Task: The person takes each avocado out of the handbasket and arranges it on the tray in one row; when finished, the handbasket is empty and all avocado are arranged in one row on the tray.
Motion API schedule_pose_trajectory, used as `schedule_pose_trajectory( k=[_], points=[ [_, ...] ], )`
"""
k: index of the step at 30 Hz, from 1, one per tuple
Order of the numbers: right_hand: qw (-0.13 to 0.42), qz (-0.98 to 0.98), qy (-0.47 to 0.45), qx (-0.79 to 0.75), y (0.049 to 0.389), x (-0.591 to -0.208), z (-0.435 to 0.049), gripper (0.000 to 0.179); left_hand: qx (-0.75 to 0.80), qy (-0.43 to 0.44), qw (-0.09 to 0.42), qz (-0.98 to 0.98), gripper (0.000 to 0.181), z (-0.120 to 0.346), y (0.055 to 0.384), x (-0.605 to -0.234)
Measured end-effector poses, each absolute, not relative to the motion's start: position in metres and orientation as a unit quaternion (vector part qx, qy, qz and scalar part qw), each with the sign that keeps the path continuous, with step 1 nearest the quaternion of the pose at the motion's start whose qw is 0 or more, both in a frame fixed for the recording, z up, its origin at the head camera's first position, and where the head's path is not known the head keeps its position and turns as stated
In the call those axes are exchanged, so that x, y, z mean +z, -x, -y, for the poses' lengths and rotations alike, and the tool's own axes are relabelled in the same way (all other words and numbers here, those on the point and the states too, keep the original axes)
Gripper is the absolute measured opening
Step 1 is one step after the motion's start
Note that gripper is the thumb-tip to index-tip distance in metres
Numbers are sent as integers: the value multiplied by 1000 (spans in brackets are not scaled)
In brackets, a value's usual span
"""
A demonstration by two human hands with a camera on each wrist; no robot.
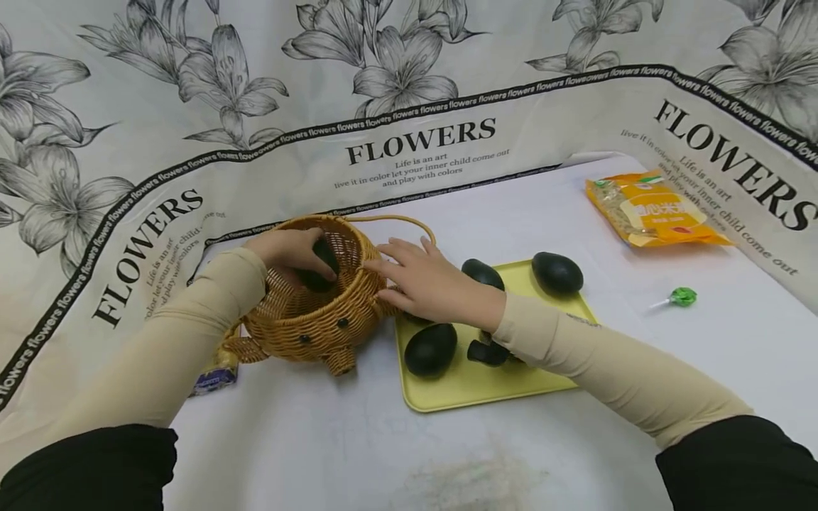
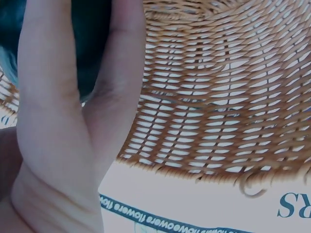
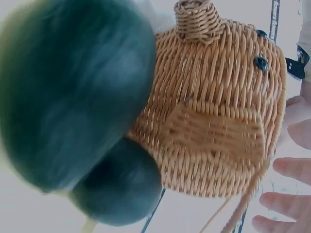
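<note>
The left hand reaches into a wicker basket with an animal face and grips a dark green avocado. In the left wrist view its fingers lie around that avocado, beside the woven wall. At the basket's right rim is the right hand, fingers extended and holding nothing; whether they touch the rim I cannot tell. Below and around the right forearm, a yellow tray bears several avocados, some partly hidden. Two large avocados stand close in the right wrist view.
An orange snack packet lies at the back right, with a green-wrapped lollipop in front of it. A yellow and purple packet is partly behind the basket. The basket's handle leans toward the back right.
</note>
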State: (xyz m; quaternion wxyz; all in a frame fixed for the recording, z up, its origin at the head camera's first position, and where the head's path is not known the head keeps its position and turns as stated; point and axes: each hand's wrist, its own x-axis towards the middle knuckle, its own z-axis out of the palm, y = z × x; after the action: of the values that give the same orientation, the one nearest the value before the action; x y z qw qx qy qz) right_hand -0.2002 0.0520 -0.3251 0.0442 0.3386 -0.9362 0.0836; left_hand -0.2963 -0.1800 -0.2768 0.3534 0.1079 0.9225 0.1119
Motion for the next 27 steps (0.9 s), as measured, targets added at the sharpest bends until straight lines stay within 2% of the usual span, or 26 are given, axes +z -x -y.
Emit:
schedule_pose_trajectory(
  k=[9, 13, 20, 27],
  points=[
    [53, 953, -276, 115, 187, -325, -101, 51, 211, -110, 360, -902, 80, 182, 291, -257],
    [59, 958, -252, 120, 183, -324, -123, 51, 213, -119, 344, -906, 73, 182, 290, -242],
    [52, 968, -205, 134, 174, -323, -159, 52, 193, -147, 298, -923, 78, 169, 293, -214],
    [79, 973, -163, 140, 163, -319, -196, 53, 207, -165, 277, -924, 80, 145, 289, -201]
  ],
)
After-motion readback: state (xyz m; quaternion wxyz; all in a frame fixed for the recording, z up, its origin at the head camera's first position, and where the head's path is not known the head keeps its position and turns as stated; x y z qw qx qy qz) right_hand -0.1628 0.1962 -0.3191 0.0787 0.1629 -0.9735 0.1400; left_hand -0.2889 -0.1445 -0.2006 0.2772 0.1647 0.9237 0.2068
